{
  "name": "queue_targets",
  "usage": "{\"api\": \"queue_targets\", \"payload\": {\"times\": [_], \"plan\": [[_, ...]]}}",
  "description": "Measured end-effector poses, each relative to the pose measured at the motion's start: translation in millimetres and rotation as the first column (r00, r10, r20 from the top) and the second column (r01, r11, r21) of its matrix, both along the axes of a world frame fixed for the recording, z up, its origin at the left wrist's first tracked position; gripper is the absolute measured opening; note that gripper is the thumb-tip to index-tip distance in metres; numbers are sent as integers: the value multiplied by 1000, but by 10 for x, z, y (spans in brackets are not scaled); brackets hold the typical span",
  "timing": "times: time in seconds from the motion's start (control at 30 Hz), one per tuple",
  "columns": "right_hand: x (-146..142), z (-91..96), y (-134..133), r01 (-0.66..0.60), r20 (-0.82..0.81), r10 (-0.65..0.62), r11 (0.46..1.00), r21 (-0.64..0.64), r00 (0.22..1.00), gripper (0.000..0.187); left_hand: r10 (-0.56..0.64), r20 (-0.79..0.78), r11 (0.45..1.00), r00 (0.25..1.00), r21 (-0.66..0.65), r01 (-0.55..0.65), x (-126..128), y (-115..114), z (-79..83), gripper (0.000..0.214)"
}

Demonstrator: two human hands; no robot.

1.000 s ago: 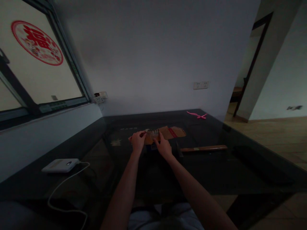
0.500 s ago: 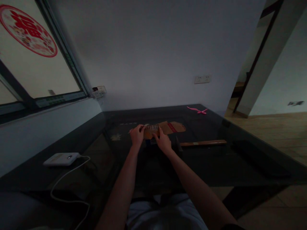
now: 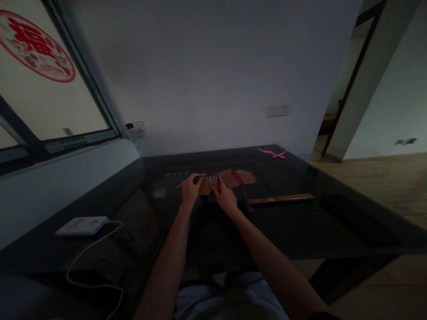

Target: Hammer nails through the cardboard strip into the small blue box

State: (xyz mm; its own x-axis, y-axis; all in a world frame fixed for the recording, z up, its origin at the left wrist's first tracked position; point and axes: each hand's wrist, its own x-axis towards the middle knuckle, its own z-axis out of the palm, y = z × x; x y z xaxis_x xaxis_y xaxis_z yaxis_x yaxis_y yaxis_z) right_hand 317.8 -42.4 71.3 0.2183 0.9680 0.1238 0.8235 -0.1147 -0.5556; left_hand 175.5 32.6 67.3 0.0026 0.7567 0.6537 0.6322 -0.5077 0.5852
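Observation:
A brown cardboard piece (image 3: 229, 178) with a red band lies across the middle of the table, its right end rounded. Several thin dark nail-like pins (image 3: 211, 177) stand in a row on it. My left hand (image 3: 191, 190) is closed at the cardboard's left end, its fingertips pinched by the row; any small thing between them is too dark to make out. My right hand (image 3: 227, 198) grips the cardboard's near edge with thumb and fingers, just right of the pins. Under the cardboard, between the hands, shows a dark blue object (image 3: 208, 199), mostly hidden.
A wooden-handled hammer (image 3: 282, 199) lies right of my right hand. Farther right is a flat black object (image 3: 358, 218). A pink ribbon (image 3: 274, 154) lies at the table's back right. On the left, a white power bank (image 3: 82, 226) trails a white cable (image 3: 87, 245).
The whole view has shifted slightly. Both hands stay at the cardboard, with hardly any change in their grip.

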Motion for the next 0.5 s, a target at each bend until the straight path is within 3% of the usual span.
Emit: {"api": "queue_targets", "payload": {"times": [0.3, 0.5], "plan": [[-2, -21, 3, 10, 4, -10, 999, 41, 1000, 65, 18, -1, 999, 1000, -48, -18, 74, -16, 40, 7], [-5, -29, 19, 13, 2, -13, 1000, 13, 1000, 67, 70, -85, 992, 994, -98, -78, 96, -19, 67, 17]]}}
